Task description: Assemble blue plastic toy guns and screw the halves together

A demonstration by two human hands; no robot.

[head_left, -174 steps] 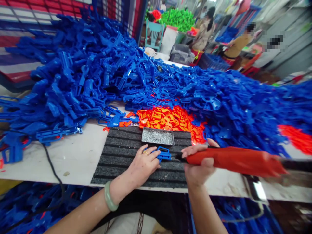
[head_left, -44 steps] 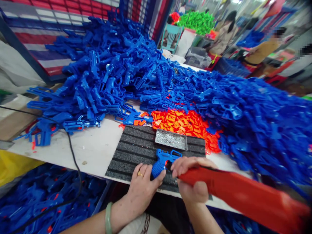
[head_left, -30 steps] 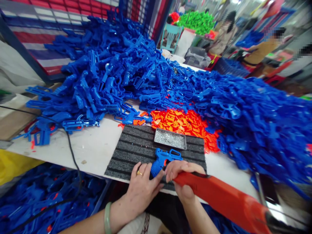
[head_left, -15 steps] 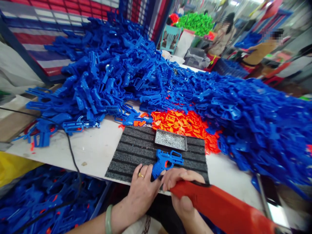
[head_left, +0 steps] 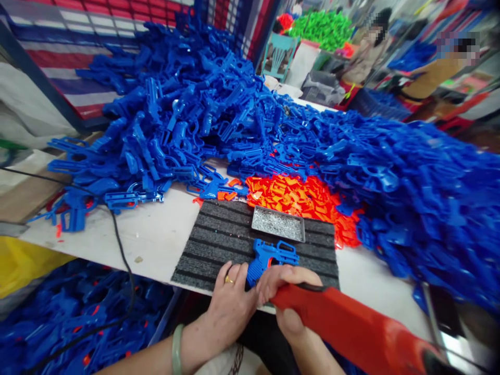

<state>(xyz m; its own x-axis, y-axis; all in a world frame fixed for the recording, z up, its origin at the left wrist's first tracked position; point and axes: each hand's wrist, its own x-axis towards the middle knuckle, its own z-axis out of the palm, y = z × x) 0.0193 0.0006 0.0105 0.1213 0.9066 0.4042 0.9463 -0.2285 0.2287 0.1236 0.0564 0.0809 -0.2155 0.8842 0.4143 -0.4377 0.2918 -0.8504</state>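
Note:
My left hand (head_left: 230, 304), with a ring and a green bangle, is closed on the grip of a blue plastic toy gun (head_left: 270, 251) lying on a dark ribbed mat (head_left: 211, 229). An orange part shows at its trigger. My right hand (head_left: 287, 284) is wrapped round a red electric screwdriver (head_left: 351, 323), whose body runs to the lower right. Its tip is hidden behind my fingers, close to the toy gun. Just beyond the toy gun is a shallow tray of small silver screws (head_left: 278, 224).
Loose orange parts (head_left: 297, 195) lie behind the tray. Blue toy gun pieces (head_left: 219, 114) are heaped across the back and right. More fill a bin (head_left: 70, 317) at lower left. A black cable (head_left: 117, 229) crosses the left side. A phone (head_left: 445, 307) lies at right; people sit farther back.
The view has shifted slightly, so the scene sits a little farther right. Both hands keep their hold on the toy gun and the screwdriver, with hardly any movement between them.

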